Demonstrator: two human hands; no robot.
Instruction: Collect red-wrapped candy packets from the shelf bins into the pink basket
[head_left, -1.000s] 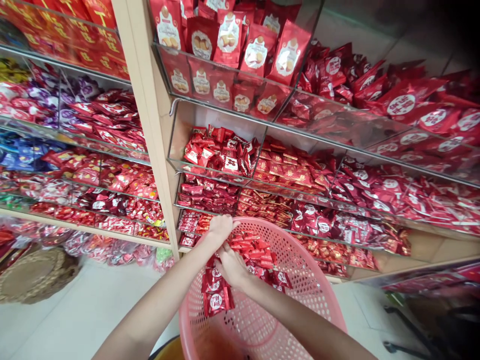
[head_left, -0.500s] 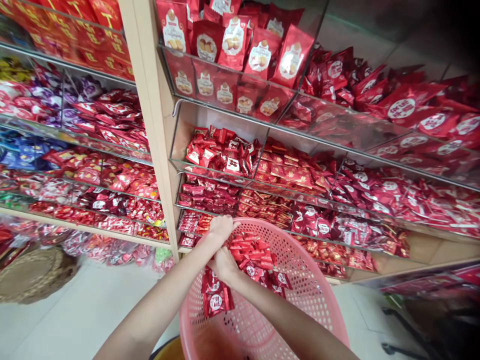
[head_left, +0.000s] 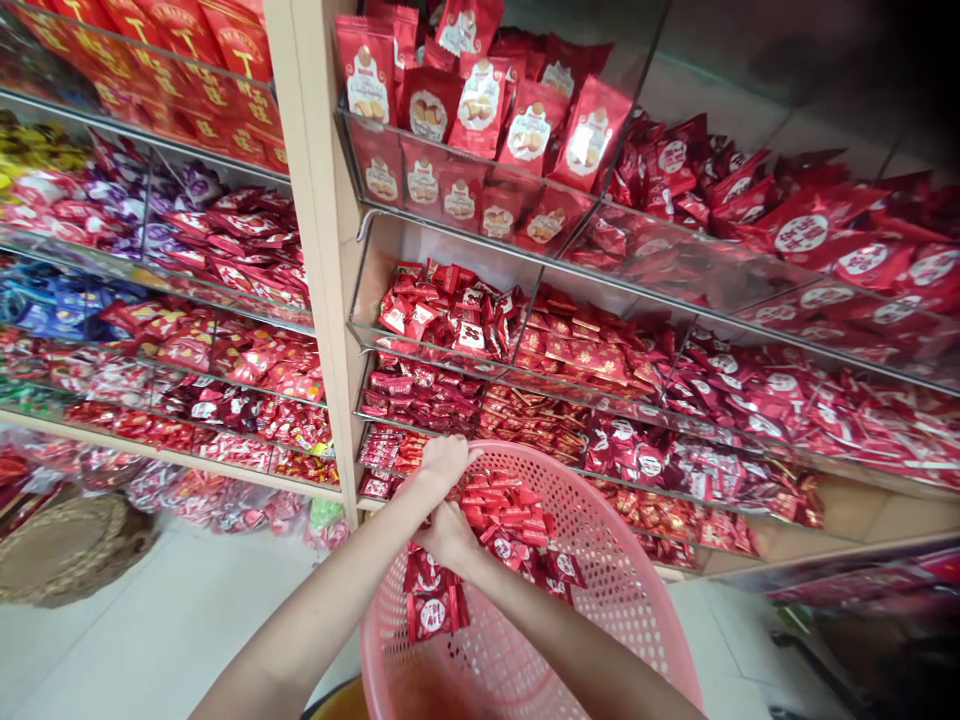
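A pink perforated plastic basket (head_left: 622,590) stands low before me, tilted, with its far rim against the shelves. At that rim is my left hand (head_left: 448,465), its fingers closed round the edge. Just below it, inside the basket, my right hand (head_left: 452,540) has curled fingers; what they hold, if anything, is hidden. Small red wrapped packets (head_left: 504,505) lie in a heap beside the right hand. Darker red packets with round white labels (head_left: 435,612) hang below the same hand, against the basket's inner side.
Tiered shelves with clear fronts hold red packets (head_left: 480,330) and larger red bags (head_left: 536,130). A pale wooden upright (head_left: 319,250) parts them from the left shelves, where blue packets (head_left: 60,300) lie. A woven basket (head_left: 64,545) is on the tiled floor (head_left: 202,590).
My view has shifted slightly, so the shelves sit a little lower and further right. Both hands and the basket stay in nearly the same place.
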